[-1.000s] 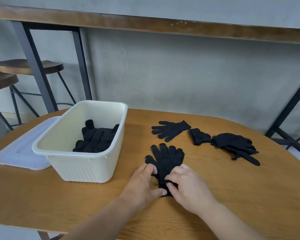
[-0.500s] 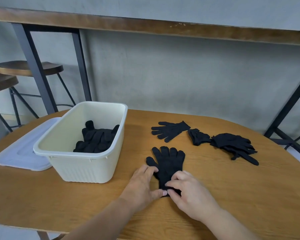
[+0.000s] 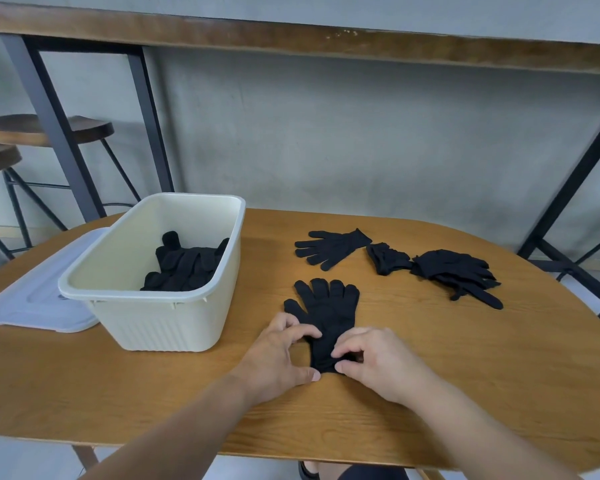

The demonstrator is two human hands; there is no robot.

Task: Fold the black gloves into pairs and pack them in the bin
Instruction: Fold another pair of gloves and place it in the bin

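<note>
In the head view, the task is judged partly done: folded black gloves (image 3: 187, 265) are already packed in the cream bin (image 3: 153, 317), which stands on the wooden table (image 3: 465, 358) beside its lid (image 3: 32, 303). A stacked glove pair (image 3: 326, 306) lies flat near the table's front edge, its cuff pinched by the left hand (image 3: 278, 355) and the right hand (image 3: 378, 362) with curled fingers and thumbs. Left to be paired and packed are a single flat glove (image 3: 333, 247) and a loose heap of gloves (image 3: 454, 271) farther back.

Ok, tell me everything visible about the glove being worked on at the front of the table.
The front glove is black and looks like knit fabric. It lies flat on the wooden table, fingers spread and pointing away from the person, thumb toward the cream bin. The left hand and right hand pinch its cuff end from either side. Whether it is one glove or a stacked pair cannot be told.
</note>
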